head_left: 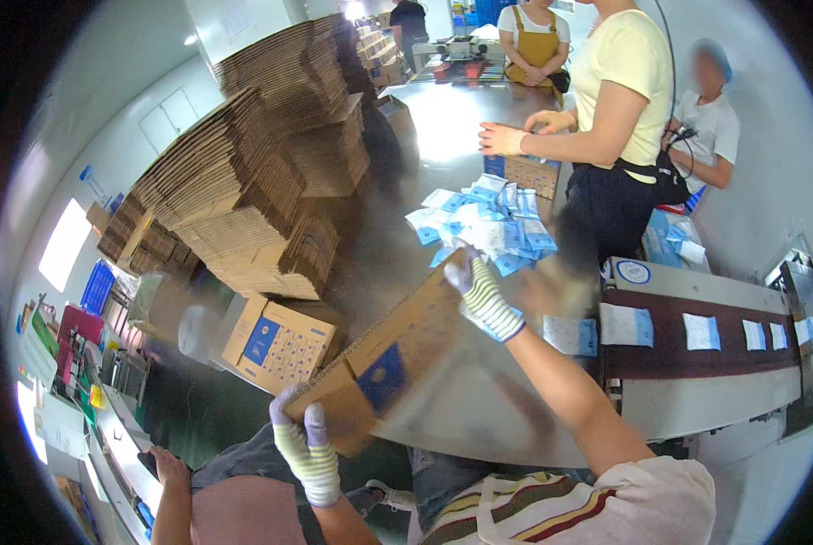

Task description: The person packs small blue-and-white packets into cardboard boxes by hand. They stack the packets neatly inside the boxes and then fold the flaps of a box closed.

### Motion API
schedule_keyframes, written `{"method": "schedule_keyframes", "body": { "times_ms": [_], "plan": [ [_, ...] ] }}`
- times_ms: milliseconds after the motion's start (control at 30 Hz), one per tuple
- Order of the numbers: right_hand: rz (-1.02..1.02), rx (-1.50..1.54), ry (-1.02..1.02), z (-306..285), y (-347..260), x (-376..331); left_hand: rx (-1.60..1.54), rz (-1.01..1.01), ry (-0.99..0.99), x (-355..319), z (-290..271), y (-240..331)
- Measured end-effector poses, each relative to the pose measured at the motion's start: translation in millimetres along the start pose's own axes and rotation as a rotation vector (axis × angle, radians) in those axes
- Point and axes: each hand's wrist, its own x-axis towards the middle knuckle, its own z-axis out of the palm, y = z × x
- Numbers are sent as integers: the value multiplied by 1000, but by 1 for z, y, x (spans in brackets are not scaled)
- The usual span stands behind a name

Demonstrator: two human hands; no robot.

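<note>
A flat brown cardboard carton with a blue printed patch lies tilted above the steel table. My left hand, in a striped knit glove, grips its near lower corner. My right hand, gloved the same way, holds its far upper end. Just beyond my right hand lies a heap of blue and white sachets on the table.
Tall stacks of flattened cartons stand at the left. A made-up box sits below them. A conveyor at the right carries sachets. A person in a yellow top works at the table's far side; others stand behind.
</note>
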Motion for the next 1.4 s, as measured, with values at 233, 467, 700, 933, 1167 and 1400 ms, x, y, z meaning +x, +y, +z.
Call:
{"method": "schedule_keyframes", "body": {
  "times_ms": [233,467,700,933,1167,1400],
  "plan": [
    [339,238,-16,-31,-21,-80,-202,-306,251,-7,21,-131],
    [300,115,107,-65,-49,-95,-312,-262,-374,-1,48,-60],
    [-205,-629,-439,-90,-87,-79,-207,-316,-399,-14,51,-96],
    [-97,-884,-686,-44,-46,-56,-385,-507,-405,-5,52,-134],
    [-311,-1063,-600,-32,-54,-66,766,568,-529,-16,95,-30],
    [-126,-499,-25,-83,-100,-66,552,-16,-548,2,79,-59]
  ]
}}
